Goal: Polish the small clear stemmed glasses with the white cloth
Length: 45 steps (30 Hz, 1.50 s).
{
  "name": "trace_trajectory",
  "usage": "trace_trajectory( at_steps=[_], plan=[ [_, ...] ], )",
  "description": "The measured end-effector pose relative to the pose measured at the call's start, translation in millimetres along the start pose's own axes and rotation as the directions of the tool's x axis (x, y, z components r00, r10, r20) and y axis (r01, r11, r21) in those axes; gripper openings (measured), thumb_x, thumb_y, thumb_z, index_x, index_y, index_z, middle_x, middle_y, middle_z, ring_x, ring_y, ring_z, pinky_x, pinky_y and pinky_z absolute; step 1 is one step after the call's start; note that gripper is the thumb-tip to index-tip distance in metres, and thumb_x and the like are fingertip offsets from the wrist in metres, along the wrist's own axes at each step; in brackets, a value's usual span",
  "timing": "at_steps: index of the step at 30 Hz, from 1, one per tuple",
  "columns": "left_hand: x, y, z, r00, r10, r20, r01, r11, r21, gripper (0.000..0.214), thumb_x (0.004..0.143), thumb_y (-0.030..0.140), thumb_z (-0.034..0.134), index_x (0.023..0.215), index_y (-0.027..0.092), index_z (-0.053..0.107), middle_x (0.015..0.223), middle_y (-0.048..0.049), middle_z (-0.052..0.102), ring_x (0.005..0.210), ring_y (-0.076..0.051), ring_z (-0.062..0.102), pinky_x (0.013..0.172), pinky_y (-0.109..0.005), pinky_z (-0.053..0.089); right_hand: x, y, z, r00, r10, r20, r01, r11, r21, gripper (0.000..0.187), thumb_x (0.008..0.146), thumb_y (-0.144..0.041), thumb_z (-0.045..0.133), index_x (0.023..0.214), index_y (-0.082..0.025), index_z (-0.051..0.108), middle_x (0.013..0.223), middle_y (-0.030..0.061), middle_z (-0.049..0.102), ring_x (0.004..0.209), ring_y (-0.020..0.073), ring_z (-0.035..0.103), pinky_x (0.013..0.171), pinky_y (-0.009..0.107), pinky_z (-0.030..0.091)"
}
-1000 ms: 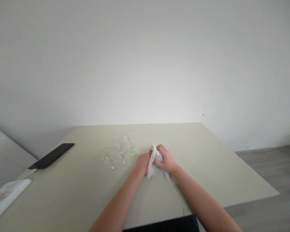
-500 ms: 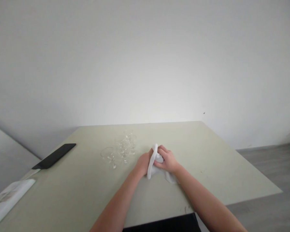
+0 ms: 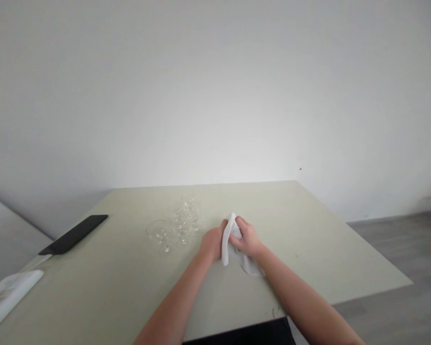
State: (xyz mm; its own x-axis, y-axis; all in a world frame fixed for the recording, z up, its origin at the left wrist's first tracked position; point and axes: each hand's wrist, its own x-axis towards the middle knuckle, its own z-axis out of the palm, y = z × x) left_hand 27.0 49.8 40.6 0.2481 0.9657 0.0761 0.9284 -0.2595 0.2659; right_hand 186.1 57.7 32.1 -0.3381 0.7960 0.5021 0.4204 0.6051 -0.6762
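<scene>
A white cloth (image 3: pixel 227 247) is bunched between my two hands, its folded edge standing up and a loose end hanging below. My left hand (image 3: pixel 212 243) is closed at the cloth's left side, its fingers mostly behind the fold. From the right, my right hand (image 3: pixel 248 238) wraps its fingers and thumb round the cloth. Whether anything is inside the cloth is hidden. Left of my hands, several clear stemmed glasses stand close together, the nearest being a wide-bowled glass (image 3: pixel 160 235).
On the pale table (image 3: pixel 122 287), a flat black object (image 3: pixel 73 235) lies along the left edge. A white plastic-looking package (image 3: pixel 16 294) rests nearer on that side. Something black (image 3: pixel 240 334) sits at the near edge. Behind the table is a white wall (image 3: pixel 215 96).
The cloth's fold has shifted slightly between my hands, and its loose end hangs a little differently. My view has turned slightly right. Both hands keep their hold.
</scene>
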Motion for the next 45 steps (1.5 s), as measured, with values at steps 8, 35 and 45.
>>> trace_trajectory(
  at_steps=[8, 35, 45],
  plan=[
    [1.5, -1.1, 3.8, 0.965, 0.043, -0.259, -0.013, 0.993, 0.118, 0.029, 0.093, 0.017, 0.04, 0.12, 0.014, 0.052, 0.097, -0.0126, 0.068, 0.095, -0.026, 0.065, 0.085, -0.035, 0.046, 7.5, 4.1, 25.5, 0.954, 0.296, -0.052, -0.282, 0.942, 0.185, 0.03, 0.09, -0.044, 0.043, 0.099, -0.02, 0.057, 0.089, 0.0067, 0.062, 0.086, 0.0212, 0.057, 0.083, 0.037, 0.047],
    [5.4, -2.2, 6.9, 0.999, -0.015, -0.051, 0.02, 0.995, 0.098, 0.028, 0.091, 0.029, 0.049, 0.117, 0.018, 0.05, 0.085, -0.0064, 0.069, 0.079, -0.021, 0.067, 0.07, -0.029, 0.046, 5.5, -0.7, 0.4, 1.0, -0.005, -0.009, 0.005, 0.997, -0.073, 0.027, 0.077, -0.035, 0.063, 0.099, -0.02, 0.057, 0.097, 0.0065, 0.06, 0.087, 0.0202, 0.057, 0.081, 0.033, 0.047],
    [2.1, 6.8, 11.0, 0.956, 0.15, -0.251, -0.084, 0.963, 0.255, 0.035, 0.094, 0.015, 0.039, 0.127, 0.016, 0.046, 0.107, -0.0119, 0.065, 0.1, -0.024, 0.062, 0.086, -0.036, 0.045, 11.1, 16.4, 3.4, 0.963, 0.269, -0.005, -0.267, 0.958, 0.106, 0.027, 0.094, -0.043, 0.037, 0.085, -0.02, 0.05, 0.076, 0.001, 0.058, 0.072, 0.0166, 0.054, 0.068, 0.029, 0.044]
  ],
)
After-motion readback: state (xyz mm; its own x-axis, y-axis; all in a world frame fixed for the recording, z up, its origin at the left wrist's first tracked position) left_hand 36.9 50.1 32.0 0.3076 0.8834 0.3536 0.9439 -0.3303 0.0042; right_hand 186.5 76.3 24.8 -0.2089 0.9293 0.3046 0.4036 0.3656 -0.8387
